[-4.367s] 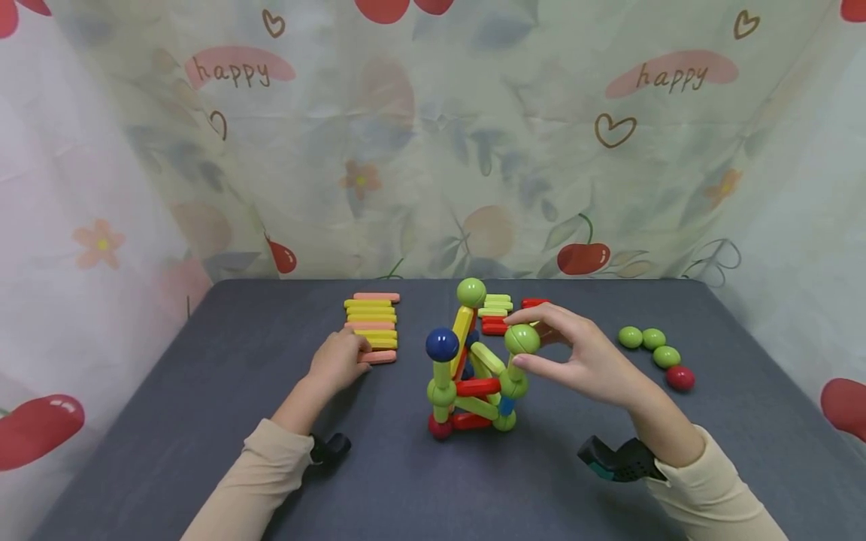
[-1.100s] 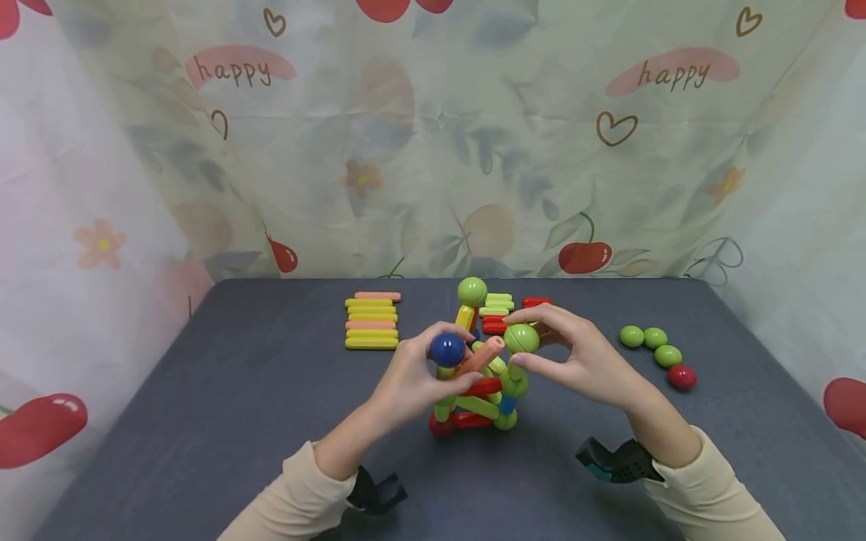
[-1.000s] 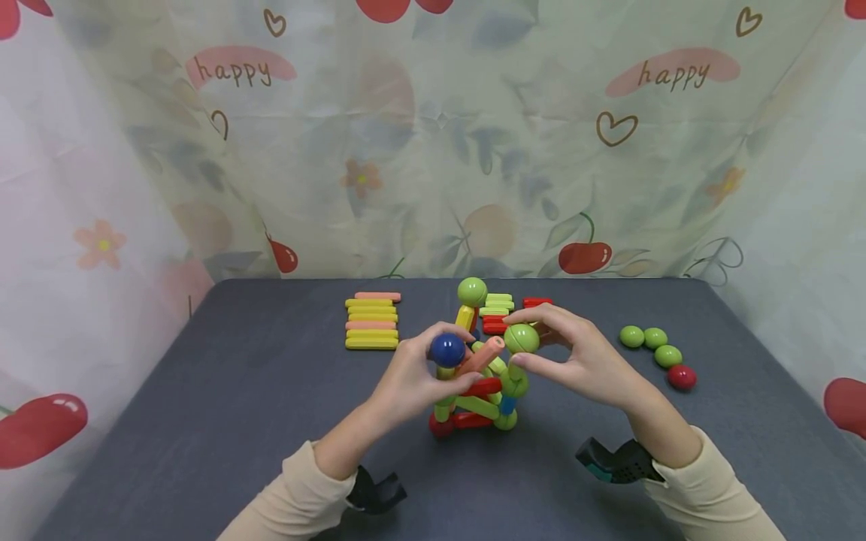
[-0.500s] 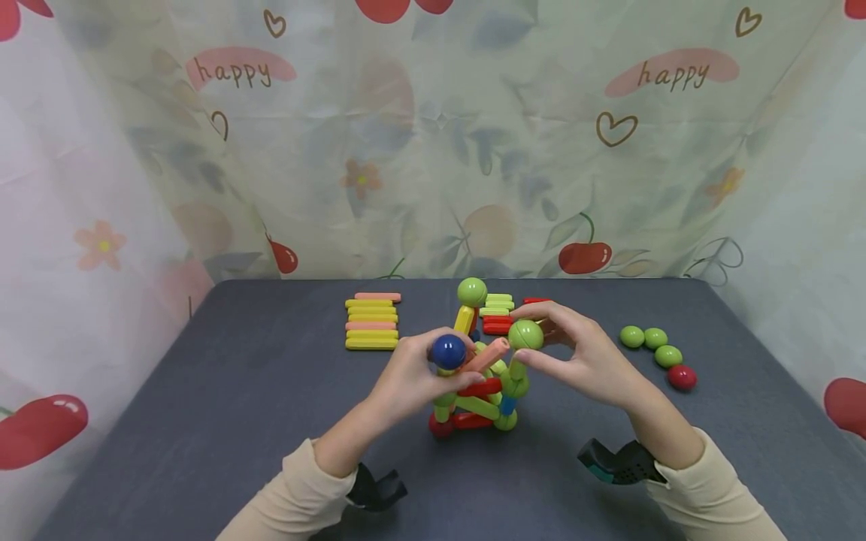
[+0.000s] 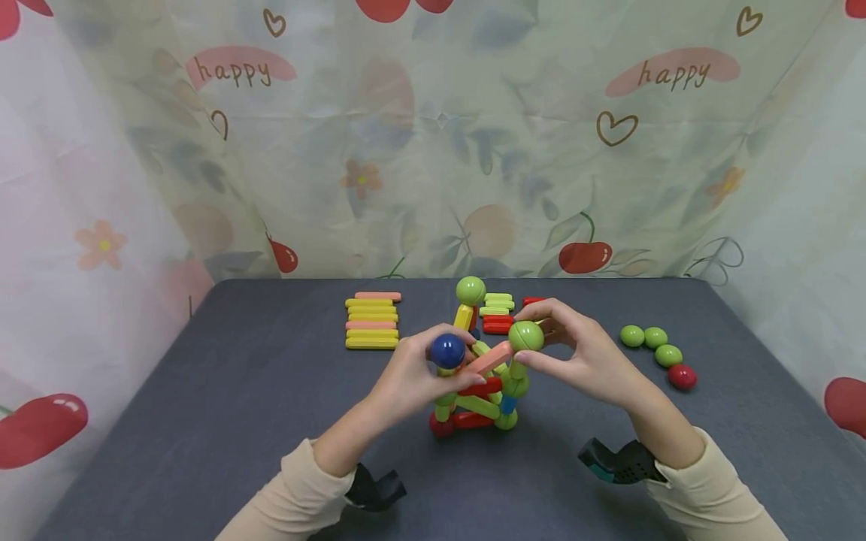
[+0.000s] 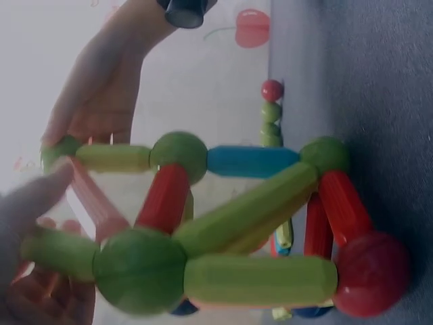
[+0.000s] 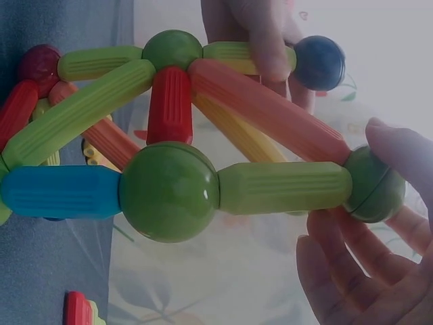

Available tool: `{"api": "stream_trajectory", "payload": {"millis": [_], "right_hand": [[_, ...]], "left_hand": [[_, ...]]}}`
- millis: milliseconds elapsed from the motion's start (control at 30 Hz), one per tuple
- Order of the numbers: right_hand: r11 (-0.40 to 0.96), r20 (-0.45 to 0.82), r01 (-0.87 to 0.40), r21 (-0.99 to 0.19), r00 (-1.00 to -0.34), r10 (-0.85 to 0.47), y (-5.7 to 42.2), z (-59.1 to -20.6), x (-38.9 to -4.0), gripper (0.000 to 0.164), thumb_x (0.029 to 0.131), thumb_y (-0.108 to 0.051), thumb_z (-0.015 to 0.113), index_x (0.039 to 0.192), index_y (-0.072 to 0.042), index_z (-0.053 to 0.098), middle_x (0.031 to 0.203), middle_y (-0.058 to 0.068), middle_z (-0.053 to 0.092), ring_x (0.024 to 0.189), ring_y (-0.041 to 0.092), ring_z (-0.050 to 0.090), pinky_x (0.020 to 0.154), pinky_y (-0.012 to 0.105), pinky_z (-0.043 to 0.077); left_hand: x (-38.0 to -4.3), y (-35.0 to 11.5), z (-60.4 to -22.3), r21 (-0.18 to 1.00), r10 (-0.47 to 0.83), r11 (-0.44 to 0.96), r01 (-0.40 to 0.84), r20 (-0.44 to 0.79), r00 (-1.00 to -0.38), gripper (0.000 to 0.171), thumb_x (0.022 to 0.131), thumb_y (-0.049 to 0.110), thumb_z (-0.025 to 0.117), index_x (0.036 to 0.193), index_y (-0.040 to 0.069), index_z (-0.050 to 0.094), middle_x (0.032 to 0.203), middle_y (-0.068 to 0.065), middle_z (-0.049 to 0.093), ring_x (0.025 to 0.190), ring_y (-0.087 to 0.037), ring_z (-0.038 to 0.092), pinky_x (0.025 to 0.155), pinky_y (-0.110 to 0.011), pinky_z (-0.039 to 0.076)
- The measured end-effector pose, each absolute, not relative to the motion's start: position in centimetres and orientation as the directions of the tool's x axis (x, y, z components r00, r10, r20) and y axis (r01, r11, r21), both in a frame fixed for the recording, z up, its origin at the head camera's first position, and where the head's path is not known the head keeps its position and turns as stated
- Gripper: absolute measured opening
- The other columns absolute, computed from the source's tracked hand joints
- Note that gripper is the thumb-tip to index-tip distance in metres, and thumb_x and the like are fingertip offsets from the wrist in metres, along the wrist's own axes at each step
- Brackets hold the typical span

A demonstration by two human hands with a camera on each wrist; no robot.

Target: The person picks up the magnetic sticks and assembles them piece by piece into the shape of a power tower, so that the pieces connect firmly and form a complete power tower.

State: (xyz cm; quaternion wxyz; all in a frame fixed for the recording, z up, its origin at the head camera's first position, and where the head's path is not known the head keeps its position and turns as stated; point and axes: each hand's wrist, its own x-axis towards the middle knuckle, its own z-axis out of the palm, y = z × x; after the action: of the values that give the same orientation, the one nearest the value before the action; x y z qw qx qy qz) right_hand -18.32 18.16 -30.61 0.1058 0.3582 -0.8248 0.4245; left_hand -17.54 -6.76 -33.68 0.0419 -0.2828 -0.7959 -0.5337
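A model of magnetic balls and rods stands on the table. My left hand grips the short light green rod just under the blue ball. With thumb and fingers my right hand pinches the green ball topping the model's right upright. A pink rod slants between a lower green ball on the left side and that pinched ball, its ends right at both. Below, a red rod and a blue rod belong to the frame. A green ball tops the back.
Yellow and pink rods lie in a row at back left. Behind the model are light green rods and red rods. Several green balls and a red ball sit at right. A patterned curtain hangs behind.
My left hand has brought a pink rod from the left row to the model. Its free end has since swung right to the green ball, which my right hand has shifted slightly.
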Motion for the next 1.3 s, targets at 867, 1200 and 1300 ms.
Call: {"api": "stream_trajectory", "payload": {"millis": [867, 1200, 1300], "right_hand": [[0.436, 0.382, -0.556, -0.708, -0.820, -0.426, 17.8, -32.0, -18.7, 0.044, 0.079, -0.004, 0.079, 0.116, -0.002, 0.055, 0.105, 0.010, 0.063, 0.087, 0.007, 0.067, 0.077, 0.021, 0.056], [0.378, 0.351, -0.471, -0.797, -0.871, -0.345, 17.6, -33.3, -20.5, 0.034, 0.085, 0.005, 0.067, 0.117, 0.006, 0.055, 0.110, 0.019, 0.061, 0.094, 0.003, 0.063, 0.082, 0.018, 0.053], [0.378, 0.328, -0.445, -0.812, -0.884, -0.334, 17.4, -33.6, -21.2, 0.031, 0.088, 0.004, 0.065, 0.117, 0.006, 0.055, 0.111, 0.021, 0.062, 0.096, 0.005, 0.063, 0.081, 0.018, 0.053]], "left_hand": [[-17.2, -9.5, -36.2, 0.897, 0.517, 0.260, 0.358, 0.185, -0.836, 0.033, 0.075, 0.009, 0.083, 0.095, 0.004, 0.057, 0.094, -0.008, 0.059, 0.085, -0.013, 0.064, 0.077, -0.025, 0.057], [-15.9, -8.0, -37.2, 0.986, 0.438, 0.113, 0.125, 0.063, -0.897, 0.026, 0.081, 0.005, 0.076, 0.101, -0.003, 0.062, 0.098, -0.015, 0.066, 0.085, -0.016, 0.068, 0.078, -0.029, 0.058], [-15.6, -7.6, -37.3, 0.993, 0.444, 0.085, 0.084, 0.037, -0.895, 0.024, 0.084, 0.005, 0.073, 0.104, -0.005, 0.064, 0.102, -0.017, 0.067, 0.088, -0.019, 0.070, 0.079, -0.030, 0.058]]}}
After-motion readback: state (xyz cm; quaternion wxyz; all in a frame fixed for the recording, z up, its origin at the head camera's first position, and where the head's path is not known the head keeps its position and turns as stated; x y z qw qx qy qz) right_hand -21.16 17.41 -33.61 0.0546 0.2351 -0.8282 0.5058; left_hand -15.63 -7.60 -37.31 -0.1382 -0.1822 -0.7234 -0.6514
